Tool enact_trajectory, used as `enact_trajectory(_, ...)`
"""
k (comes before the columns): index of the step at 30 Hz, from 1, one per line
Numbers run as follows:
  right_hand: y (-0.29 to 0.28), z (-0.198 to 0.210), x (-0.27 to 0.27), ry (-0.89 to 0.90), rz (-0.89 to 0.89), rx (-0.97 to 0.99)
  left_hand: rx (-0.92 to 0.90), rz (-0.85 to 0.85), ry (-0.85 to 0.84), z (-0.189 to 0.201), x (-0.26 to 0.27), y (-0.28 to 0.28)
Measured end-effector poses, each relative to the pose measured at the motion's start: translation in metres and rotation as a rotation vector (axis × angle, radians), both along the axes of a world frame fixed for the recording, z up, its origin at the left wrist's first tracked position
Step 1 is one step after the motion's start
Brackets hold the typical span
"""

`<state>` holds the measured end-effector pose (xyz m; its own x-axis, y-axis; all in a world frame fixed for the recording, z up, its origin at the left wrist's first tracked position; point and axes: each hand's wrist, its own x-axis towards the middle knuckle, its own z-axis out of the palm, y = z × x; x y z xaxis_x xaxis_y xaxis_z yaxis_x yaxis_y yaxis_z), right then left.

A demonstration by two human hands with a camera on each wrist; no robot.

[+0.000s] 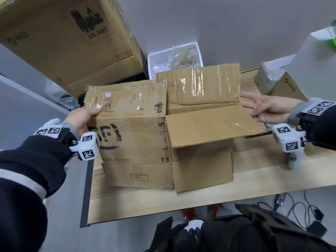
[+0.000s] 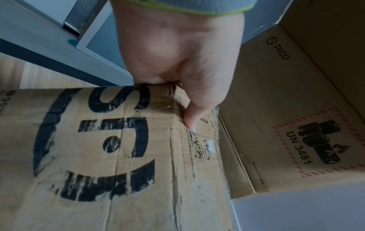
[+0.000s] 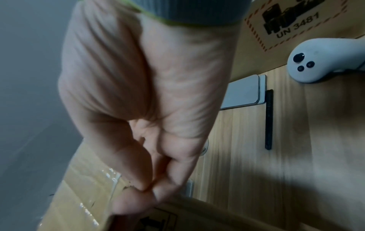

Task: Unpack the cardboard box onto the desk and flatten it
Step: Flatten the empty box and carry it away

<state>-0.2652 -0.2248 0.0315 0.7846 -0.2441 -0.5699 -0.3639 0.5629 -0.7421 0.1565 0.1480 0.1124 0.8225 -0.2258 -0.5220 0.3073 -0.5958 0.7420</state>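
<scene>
A worn brown cardboard box [image 1: 138, 139] with black print lies partly collapsed on the wooden desk [image 1: 163, 202], its flaps spread toward the back and right. My left hand [image 1: 91, 113] grips the box's upper left edge, thumb on top and fingers hidden behind it. The left wrist view shows that thumb [image 2: 188, 109] pressed on the printed cardboard box [image 2: 98, 156]. My right hand [image 1: 254, 107] hovers with straight, spread fingers at the right edge of the taped flaps. In the right wrist view the right hand's fingertips [image 3: 138, 200] reach the cardboard box [image 3: 79, 195].
A large PICO carton [image 1: 69, 39] stands at the back left, a white tray [image 1: 174, 57] behind the box. A small PICO box [image 1: 283, 86] and a tall white box [image 1: 316, 57] stand at right. A white controller [image 3: 320, 61] lies on the desk. Cables [image 1: 300, 206] trail on the floor.
</scene>
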Motion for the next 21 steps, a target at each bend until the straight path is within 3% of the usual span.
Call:
enact_trajectory(7,0.016,0.004,0.007,-0.059,-0.045,0.032,0.010,-0.005,0.050,-0.002,0.002,0.000)
enact_trajectory(10,0.017,0.000,0.011,-0.022,-0.182,0.020,-0.006,-0.057,0.064,-0.003,0.004,0.002)
enact_trajectory(16,0.017,-0.009,0.027,0.191,-0.220,-0.327,-0.060,-0.147,0.078,-0.005,0.002,0.002)
enact_trajectory(21,0.024,-0.005,0.039,0.189,-0.399,-0.337,-0.152,-0.220,0.093,-0.004,-0.006,-0.002)
